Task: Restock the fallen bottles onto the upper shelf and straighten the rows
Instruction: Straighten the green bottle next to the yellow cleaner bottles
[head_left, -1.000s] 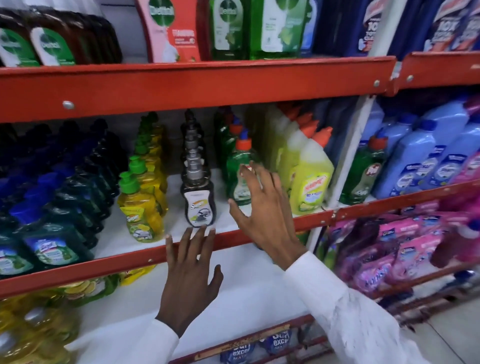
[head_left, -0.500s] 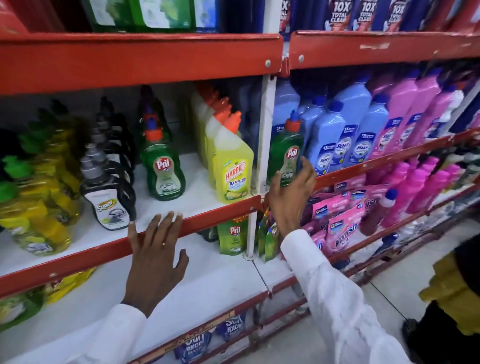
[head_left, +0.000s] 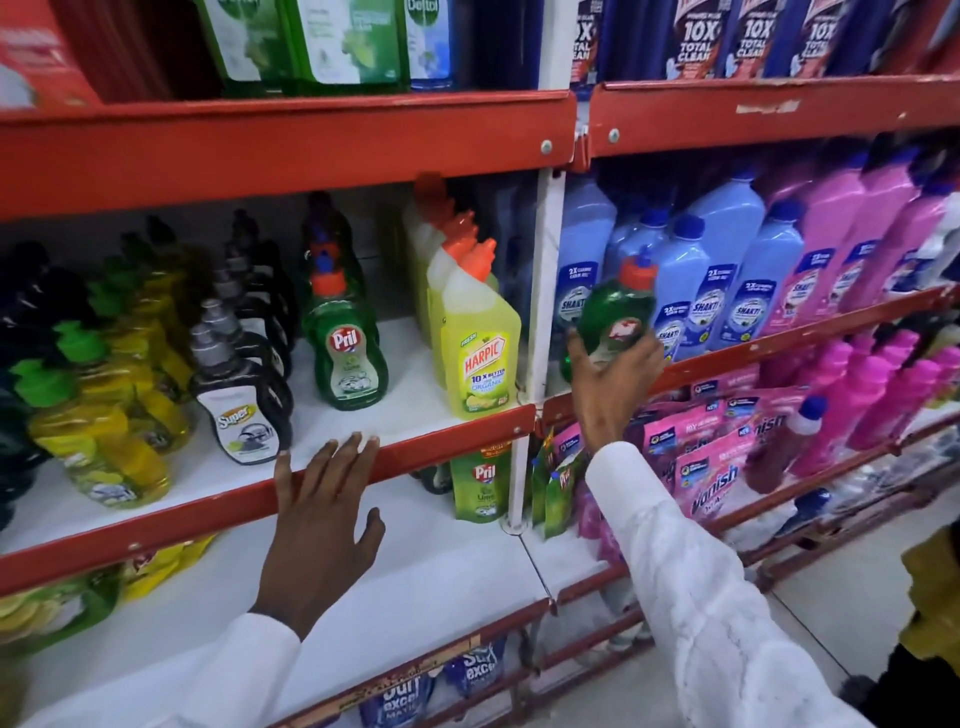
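Clamped only around its base by the right hand (head_left: 613, 384), the stray green plastic dish-soap bottle (head_left: 615, 312) could tip, while the left hand (head_left: 324, 525) lies spread flat.

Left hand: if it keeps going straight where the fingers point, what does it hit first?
Likely the red shelf lip, which the left hand fingertips already overlap; past that, the black Super bottle or green Pril bottle. Depth unclear.
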